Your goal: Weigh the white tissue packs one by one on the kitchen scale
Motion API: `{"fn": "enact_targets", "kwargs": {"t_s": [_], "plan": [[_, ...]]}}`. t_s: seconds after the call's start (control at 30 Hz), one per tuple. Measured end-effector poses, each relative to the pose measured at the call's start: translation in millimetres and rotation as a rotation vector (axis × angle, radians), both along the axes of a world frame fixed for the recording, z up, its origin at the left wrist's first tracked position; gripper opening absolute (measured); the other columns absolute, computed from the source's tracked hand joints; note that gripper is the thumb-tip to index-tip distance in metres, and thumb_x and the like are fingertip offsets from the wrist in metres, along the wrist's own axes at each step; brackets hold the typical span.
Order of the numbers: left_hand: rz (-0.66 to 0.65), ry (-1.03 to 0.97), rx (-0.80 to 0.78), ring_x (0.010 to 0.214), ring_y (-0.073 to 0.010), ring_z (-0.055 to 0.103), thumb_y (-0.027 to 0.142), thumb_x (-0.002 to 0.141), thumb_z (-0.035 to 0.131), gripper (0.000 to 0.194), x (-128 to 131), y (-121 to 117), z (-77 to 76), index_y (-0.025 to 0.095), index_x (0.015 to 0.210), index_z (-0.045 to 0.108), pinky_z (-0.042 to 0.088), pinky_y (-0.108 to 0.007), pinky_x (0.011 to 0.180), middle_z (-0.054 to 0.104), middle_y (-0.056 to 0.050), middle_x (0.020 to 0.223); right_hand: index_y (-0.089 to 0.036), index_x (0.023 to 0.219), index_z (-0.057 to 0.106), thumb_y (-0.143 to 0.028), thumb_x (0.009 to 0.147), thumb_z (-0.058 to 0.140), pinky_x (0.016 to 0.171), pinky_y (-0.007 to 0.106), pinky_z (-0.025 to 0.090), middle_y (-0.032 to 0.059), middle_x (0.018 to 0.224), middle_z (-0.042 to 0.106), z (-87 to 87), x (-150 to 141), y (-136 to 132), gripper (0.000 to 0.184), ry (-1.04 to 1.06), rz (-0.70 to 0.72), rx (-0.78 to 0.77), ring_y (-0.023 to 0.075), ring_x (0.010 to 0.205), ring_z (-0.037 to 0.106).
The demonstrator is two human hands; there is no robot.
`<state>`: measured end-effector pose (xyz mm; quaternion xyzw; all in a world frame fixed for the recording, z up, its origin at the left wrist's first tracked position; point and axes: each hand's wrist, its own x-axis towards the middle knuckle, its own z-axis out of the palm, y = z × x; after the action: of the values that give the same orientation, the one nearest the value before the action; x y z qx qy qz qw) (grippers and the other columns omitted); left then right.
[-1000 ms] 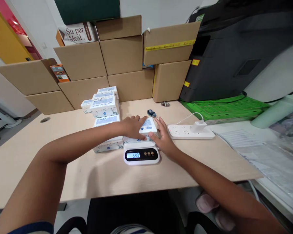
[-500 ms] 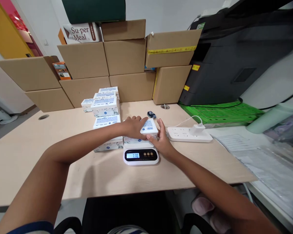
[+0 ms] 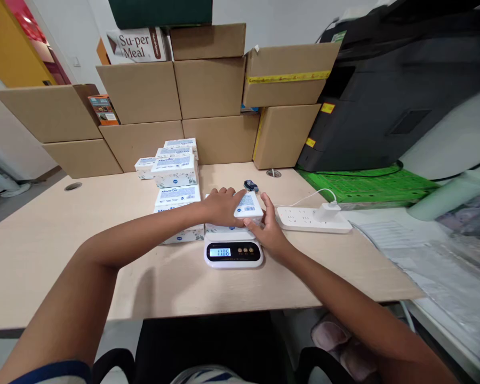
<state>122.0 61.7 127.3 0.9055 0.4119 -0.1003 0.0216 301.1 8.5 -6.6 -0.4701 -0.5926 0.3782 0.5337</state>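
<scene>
A white tissue pack (image 3: 249, 205) with blue print rests on a small white kitchen scale (image 3: 234, 263) near the table's front. My left hand (image 3: 225, 207) lies over the top and left part of the pack, its fingers bent around it and hiding much of it. From the right, my right hand (image 3: 269, 226) grips the same pack, thumb at the front and fingers along the side. The scale's lit display (image 3: 220, 252) seems to read 11.06. Close by on the left, more tissue packs (image 3: 177, 195) are stacked in a row running back.
Cardboard boxes (image 3: 212, 88) line the back of the table (image 3: 176, 288). A small dark object (image 3: 250, 185) lies behind the scale. To the right are a white power strip (image 3: 296, 220) with a plugged-in charger, a green crate (image 3: 344, 189) and a large dark machine (image 3: 368, 117).
The scale's reading has gone from about 7.70 to about 11.06. My hands stay on the tissue pack with little movement, while the view has shifted slightly.
</scene>
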Motion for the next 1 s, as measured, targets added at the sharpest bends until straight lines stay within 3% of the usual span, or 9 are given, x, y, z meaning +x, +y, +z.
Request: {"fn": "enact_targets", "kwargs": {"t_s": [0.1, 0.23, 0.4, 0.47, 0.6, 0.7, 0.83, 1.0], "plan": [[0.005, -0.018, 0.029, 0.156, -0.0458, 0.048, 0.075, 0.097, 0.056, 0.109, -0.2, -2.7, -3.5, 0.015, 0.180, 0.018, 0.038, -0.058, 0.128, 0.047, -0.027, 0.171, -0.026, 0.179, 0.009, -0.062, 0.093, 0.077, 0.130, 0.066, 0.046, 0.0236, 0.167, 0.052, -1.4, 0.7, 0.3, 0.116, 0.008, 0.000, 0.016, 0.0380, 0.153, 0.058], [0.010, -0.050, 0.062, 0.157, -0.0448, 0.047, 0.073, 0.098, 0.057, 0.107, -1.3, -5.4, -8.6, 0.016, 0.180, 0.019, 0.036, -0.057, 0.129, 0.047, -0.026, 0.172, -0.031, 0.177, 0.017, -0.060, 0.092, 0.077, 0.129, 0.065, 0.049, 0.0213, 0.178, 0.037, -5.1, 1.3, 2.2, 0.108, 0.002, -0.020, 0.076, 0.0379, 0.158, 0.053], [0.008, -0.044, 0.051, 0.156, -0.0460, 0.047, 0.074, 0.098, 0.055, 0.108, -1.4, -4.4, -8.6, 0.014, 0.180, 0.019, 0.037, -0.058, 0.128, 0.047, -0.027, 0.172, -0.031, 0.178, 0.015, -0.061, 0.094, 0.078, 0.128, 0.069, 0.049, 0.0216, 0.172, 0.048, -12.7, 2.7, 6.4, 0.109, -0.022, -0.008, 0.098, 0.0382, 0.156, 0.056], [0.003, -0.043, 0.044, 0.156, -0.0459, 0.046, 0.074, 0.098, 0.055, 0.108, -0.7, -3.7, -7.2, 0.014, 0.180, 0.019, 0.036, -0.059, 0.128, 0.046, -0.027, 0.173, -0.033, 0.179, 0.014, -0.064, 0.096, 0.075, 0.131, 0.069, 0.045, 0.0208, 0.177, 0.041, -15.7, 4.0, 8.2, 0.108, -0.055, -0.015, 0.117, 0.0383, 0.161, 0.050], [-0.006, -0.051, 0.035, 0.155, -0.0463, 0.047, 0.073, 0.096, 0.057, 0.109, 0.0, -3.0, -6.3, 0.014, 0.180, 0.020, 0.036, -0.059, 0.127, 0.046, -0.026, 0.173, -0.033, 0.179, 0.018, -0.072, 0.101, 0.063, 0.138, 0.072, 0.028, 0.0167, 0.188, 0.020, -18.1, 8.3, 10.1, 0.099, -0.246, -0.092, 0.230, 0.0380, 0.175, 0.024], [-0.010, -0.054, 0.040, 0.155, -0.0466, 0.047, 0.074, 0.097, 0.056, 0.109, -0.2, -2.4, -7.7, 0.014, 0.180, 0.020, 0.037, -0.059, 0.127, 0.047, -0.027, 0.173, -0.033, 0.174, 0.036, -0.070, 0.103, 0.059, 0.138, 0.077, 0.022, 0.0146, 0.187, 0.027, -16.1, 11.7, 9.8, 0.082, -0.447, -0.204, 0.368, 0.0403, 0.176, 0.019], [-0.008, -0.050, 0.042, 0.157, -0.0468, 0.047, 0.074, 0.097, 0.057, 0.110, -0.6, -2.2, -9.2, 0.014, 0.181, 0.019, 0.037, -0.059, 0.128, 0.046, -0.027, 0.173, -0.033, 0.151, 0.065, -0.063, 0.107, 0.055, 0.133, 0.085, 0.020, 0.0134, 0.177, 0.046, -12.6, 14.0, 9.8, 0.054, -0.580, -0.332, 0.451, 0.0450, 0.172, 0.029], [-0.008, -0.044, 0.045, 0.157, -0.0459, 0.046, 0.074, 0.098, 0.057, 0.108, -1.0, -2.9, -8.5, 0.015, 0.181, 0.019, 0.036, -0.058, 0.128, 0.046, -0.027, 0.173, -0.030, 0.144, 0.068, -0.066, 0.106, 0.056, 0.130, 0.082, 0.032, 0.0154, 0.169, 0.054, -12.7, 13.4, 11.5, 0.053, -0.582, -0.345, 0.488, 0.0447, 0.166, 0.039]]}}
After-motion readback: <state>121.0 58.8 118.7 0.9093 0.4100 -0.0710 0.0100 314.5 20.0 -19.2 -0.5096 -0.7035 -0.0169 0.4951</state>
